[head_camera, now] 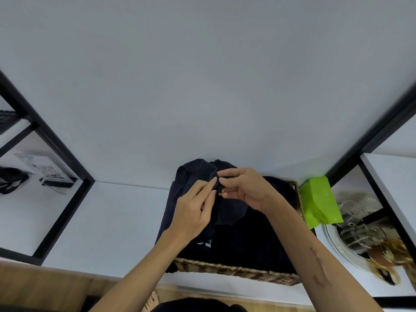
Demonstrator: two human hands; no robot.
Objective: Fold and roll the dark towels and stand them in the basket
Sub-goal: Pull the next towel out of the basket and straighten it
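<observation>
We are pinching a dark towel point(198, 174) above the woven basket point(236, 270) on the white desk point(108, 221), our left hand point(193, 210) and right hand point(245, 188) fingers clamping its edge. More dark cloth, probably towels, is filling the basket beside a green box point(317, 201).

Both hands point(219, 194) pinching dark towel point(227, 212)

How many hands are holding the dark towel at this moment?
2. The left hand pinches the dark towel at its raised edge, and the right hand pinches it just beside, both above the wicker basket.
</observation>
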